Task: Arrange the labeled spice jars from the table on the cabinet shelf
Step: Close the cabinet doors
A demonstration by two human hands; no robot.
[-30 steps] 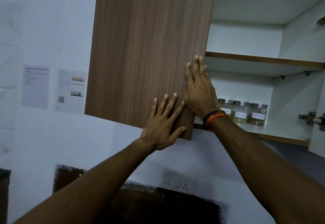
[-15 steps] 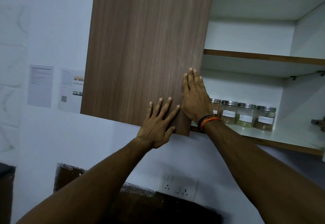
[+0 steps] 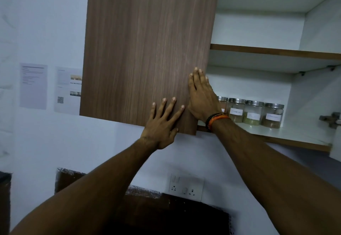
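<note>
Your left hand (image 3: 162,125) lies flat on the wooden cabinet door (image 3: 147,46) near its lower corner, fingers spread and straight, holding nothing. Your right hand (image 3: 202,98), wristbands (image 3: 215,119) at the wrist, presses straight fingers along the door's free edge. Behind it, four spice jars (image 3: 252,112) stand upright in a left-to-right row on the lower cabinet shelf (image 3: 295,135), labels facing you.
</note>
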